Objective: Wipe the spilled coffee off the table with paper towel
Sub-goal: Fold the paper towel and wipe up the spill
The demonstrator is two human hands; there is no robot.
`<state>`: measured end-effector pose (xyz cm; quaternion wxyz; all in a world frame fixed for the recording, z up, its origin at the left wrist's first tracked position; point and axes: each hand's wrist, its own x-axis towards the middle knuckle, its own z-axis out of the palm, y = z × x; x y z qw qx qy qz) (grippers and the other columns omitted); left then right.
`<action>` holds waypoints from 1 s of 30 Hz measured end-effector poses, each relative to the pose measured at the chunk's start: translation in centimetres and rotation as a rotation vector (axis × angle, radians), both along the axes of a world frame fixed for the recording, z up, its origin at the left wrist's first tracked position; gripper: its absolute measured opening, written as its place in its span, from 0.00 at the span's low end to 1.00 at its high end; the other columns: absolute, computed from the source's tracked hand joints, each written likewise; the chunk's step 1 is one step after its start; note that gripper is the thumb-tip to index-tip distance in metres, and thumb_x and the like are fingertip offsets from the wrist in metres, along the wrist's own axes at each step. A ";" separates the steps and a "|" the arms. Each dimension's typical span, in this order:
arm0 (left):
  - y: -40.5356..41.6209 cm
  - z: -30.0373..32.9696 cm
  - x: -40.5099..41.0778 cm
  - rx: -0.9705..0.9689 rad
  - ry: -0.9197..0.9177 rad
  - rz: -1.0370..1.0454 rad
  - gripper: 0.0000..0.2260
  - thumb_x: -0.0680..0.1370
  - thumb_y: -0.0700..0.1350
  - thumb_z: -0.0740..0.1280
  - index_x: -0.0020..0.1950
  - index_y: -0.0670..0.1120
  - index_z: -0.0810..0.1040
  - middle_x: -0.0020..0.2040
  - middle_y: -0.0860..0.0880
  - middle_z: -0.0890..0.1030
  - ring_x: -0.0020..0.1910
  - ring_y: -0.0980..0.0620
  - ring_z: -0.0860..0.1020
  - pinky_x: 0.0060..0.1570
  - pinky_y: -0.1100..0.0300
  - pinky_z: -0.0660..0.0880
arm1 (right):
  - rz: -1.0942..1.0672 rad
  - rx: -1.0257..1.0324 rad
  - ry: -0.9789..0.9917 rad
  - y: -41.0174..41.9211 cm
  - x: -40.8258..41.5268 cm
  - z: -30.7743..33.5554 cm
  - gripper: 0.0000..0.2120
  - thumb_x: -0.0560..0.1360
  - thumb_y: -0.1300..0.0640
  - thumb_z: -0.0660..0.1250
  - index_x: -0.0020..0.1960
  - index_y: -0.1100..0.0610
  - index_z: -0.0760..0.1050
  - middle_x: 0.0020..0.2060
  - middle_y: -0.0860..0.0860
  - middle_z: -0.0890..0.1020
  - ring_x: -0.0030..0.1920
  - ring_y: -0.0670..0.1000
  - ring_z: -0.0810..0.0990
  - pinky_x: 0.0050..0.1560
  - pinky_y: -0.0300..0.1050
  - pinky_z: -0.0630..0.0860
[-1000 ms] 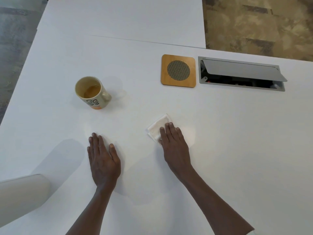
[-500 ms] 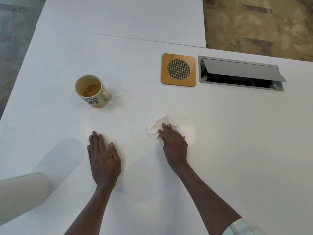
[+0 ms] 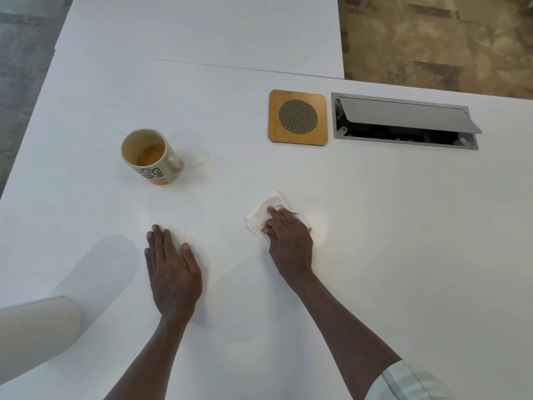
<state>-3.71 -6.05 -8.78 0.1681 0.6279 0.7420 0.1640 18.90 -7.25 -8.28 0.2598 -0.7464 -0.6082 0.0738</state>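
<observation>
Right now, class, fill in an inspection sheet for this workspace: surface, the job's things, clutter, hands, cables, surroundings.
Surface: white table, seam across the far part; no coffee stain visible.
Job's things: folded paper towel flat on the table under the right hand; mug upright, a little brown liquid inside.
Clutter: wooden coaster with a mesh centre.
Hands: left hand flat on the table, empty; right hand pressing the towel.
Cables: cable hatch lid propped open; contents too dark to tell.
Surroundings: patterned carpet; pale chair back at near left.
</observation>
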 end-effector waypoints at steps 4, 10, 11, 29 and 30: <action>0.0 0.0 0.0 0.008 0.002 -0.007 0.24 0.85 0.48 0.52 0.78 0.36 0.61 0.81 0.41 0.58 0.81 0.47 0.53 0.80 0.50 0.50 | 0.052 -0.026 -0.091 0.8 0.2 0.4 0.05 0.72 0.65 0.66 0.42 0.56 0.78 0.57 0.50 0.83 0.56 0.52 0.81 0.48 0.46 0.72; 0.0 0.1 0.0 0.008 0.002 -0.003 0.24 0.85 0.47 0.52 0.78 0.36 0.61 0.81 0.41 0.58 0.81 0.46 0.53 0.79 0.49 0.51 | 0.047 -0.022 0.091 0.1 0.4 0.2 0.04 0.76 0.58 0.64 0.47 0.55 0.78 0.62 0.49 0.80 0.64 0.50 0.74 0.59 0.50 0.73; 0.0 0.0 0.0 0.005 0.005 0.000 0.23 0.85 0.46 0.53 0.78 0.36 0.60 0.81 0.41 0.58 0.81 0.46 0.53 0.80 0.49 0.51 | 0.074 -0.050 0.153 -0.3 0.7 0.1 0.07 0.77 0.53 0.65 0.51 0.54 0.78 0.65 0.48 0.78 0.67 0.50 0.71 0.65 0.49 0.69; -0.1 0.1 0.0 0.015 -0.003 -0.001 0.27 0.84 0.51 0.50 0.78 0.37 0.60 0.81 0.42 0.58 0.81 0.47 0.53 0.80 0.51 0.50 | 0.229 -0.098 0.225 -0.1 2.8 0.3 0.18 0.71 0.73 0.69 0.56 0.56 0.82 0.64 0.54 0.78 0.61 0.51 0.74 0.59 0.27 0.68; -0.1 0.1 0.0 0.015 -0.006 0.000 0.27 0.84 0.51 0.50 0.78 0.37 0.60 0.81 0.42 0.58 0.81 0.47 0.53 0.80 0.51 0.50 | 0.234 -0.138 0.227 0.3 3.0 0.6 0.19 0.70 0.75 0.68 0.55 0.57 0.82 0.63 0.54 0.78 0.58 0.48 0.74 0.55 0.23 0.69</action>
